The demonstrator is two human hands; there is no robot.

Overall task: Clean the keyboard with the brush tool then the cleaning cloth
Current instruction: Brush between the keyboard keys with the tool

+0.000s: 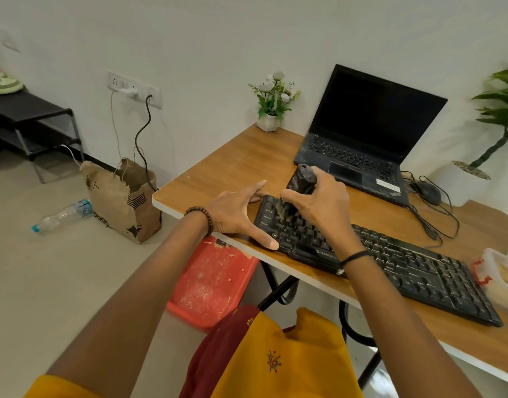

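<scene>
Head view: the black keyboard (390, 262) lies along the table's (232, 165) near edge; the left hand (238, 214), fingers spread, braces its left end; the right hand (318, 202) grips the dark brush tool (300, 180), bristles on the keys.

The keyboard (390, 265) bore the brand "ZEBRONICS" in pale letters on its front edge, below the space bar, the last letters hidden behind the right wrist. On its left-hand keys "Caps Lock", "Shift" and "Alt" could be made out, along with single letters such as "Z" and "X". The laptop (359, 145) carried a slanted logo on the near right corner of its palm rest and a white sticker beside it, both too small to read
</scene>
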